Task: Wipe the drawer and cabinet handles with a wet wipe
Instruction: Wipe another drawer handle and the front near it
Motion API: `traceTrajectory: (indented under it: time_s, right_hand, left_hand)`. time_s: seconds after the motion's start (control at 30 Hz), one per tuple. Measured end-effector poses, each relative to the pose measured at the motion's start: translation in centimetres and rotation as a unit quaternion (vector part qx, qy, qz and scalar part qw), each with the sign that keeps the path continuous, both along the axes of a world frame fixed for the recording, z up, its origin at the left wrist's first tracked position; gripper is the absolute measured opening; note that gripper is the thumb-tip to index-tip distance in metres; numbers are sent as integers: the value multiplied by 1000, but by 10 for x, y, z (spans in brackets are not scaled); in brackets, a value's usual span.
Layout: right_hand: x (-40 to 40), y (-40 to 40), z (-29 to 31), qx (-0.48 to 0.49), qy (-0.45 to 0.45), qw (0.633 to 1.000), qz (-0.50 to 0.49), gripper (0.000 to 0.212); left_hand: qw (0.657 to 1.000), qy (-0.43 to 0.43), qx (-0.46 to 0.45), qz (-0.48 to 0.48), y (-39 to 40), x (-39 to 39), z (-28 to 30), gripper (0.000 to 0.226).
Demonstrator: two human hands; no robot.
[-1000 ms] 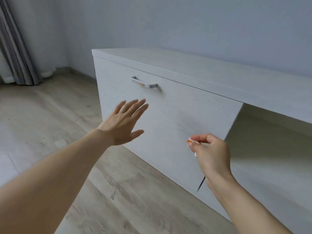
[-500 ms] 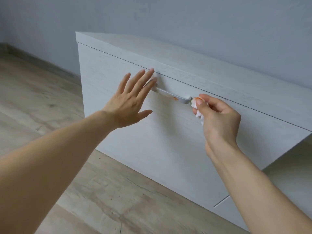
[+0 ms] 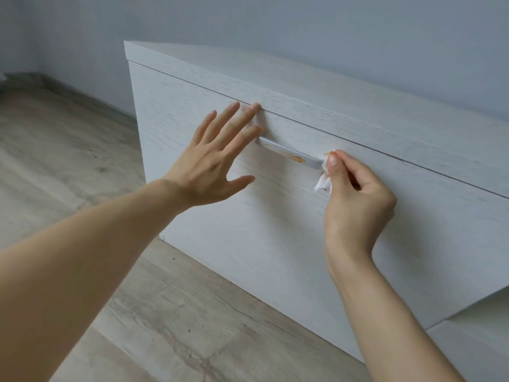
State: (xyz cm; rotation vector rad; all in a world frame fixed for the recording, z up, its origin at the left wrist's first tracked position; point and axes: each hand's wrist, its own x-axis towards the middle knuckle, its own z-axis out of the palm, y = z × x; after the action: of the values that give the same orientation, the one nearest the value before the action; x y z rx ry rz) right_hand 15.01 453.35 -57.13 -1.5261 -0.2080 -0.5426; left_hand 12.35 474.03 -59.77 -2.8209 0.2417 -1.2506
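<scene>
Handle (image 3: pixel 289 154): silver bar type, mounted horizontally on the upper part of the white wood-grain drawer front (image 3: pixel 261 216), just below the cabinet top (image 3: pixel 330 86). Orange-brown smear visible on the bar, right of its middle.

Wet wipe (image 3: pixel 322 177): small, white, crumpled; orange stain on its upper edge. It touches the right end of the handle. Lower part of the wipe hangs loose beside the thumb.

Right hand (image 3: pixel 355 205): thumb and forefinger pinch the wipe and hold it against the handle end; other fingers curled toward the palm.

Left hand (image 3: pixel 212 164): fingers straight and spread, holding nothing. Fingertips (image 3: pixel 254 106) lie at the seam between drawer front and cabinet top, just left of the handle's left end. Whether the palm presses on the panel cannot be told.

Hands are apart, one at each end of the handle.

Surroundings: light plank floor (image 3: pixel 68 161) at left and below, grey-blue wall (image 3: pixel 303 28) behind the cabinet.
</scene>
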Motion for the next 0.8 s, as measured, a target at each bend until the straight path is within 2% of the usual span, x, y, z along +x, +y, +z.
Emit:
traceTrajectory:
  time_s: [0.13, 0.23, 0.47, 0.53, 0.67, 0.8]
  right_hand:
    - [-3, 13, -11, -13, -76, 997, -22, 22]
    - [-5, 11, -17, -71, -143, 985, -63, 20]
    - [-1, 13, -14, -90, -198, 969, -113, 16]
    - [-4, 14, -18, -118, -222, 961, -116, 18]
    - [-13, 3, -17, -175, -290, 930, -144, 23]
    - [-10, 6, -16, -294, -370, 869, -147, 18]
  left_hand:
    - [1000, -20, -21, -10, 1, 5, -6, 72]
    - [997, -43, -39, -40, -2, 17, -15, 75]
    - [972, -152, -145, -109, -18, 47, -36, 77]
    - [968, -165, -150, -117, -17, 50, -37, 76]
    - [968, -197, -88, -125, 1, 53, -33, 70]
    - [966, -220, -61, -125, 15, 58, -34, 72]
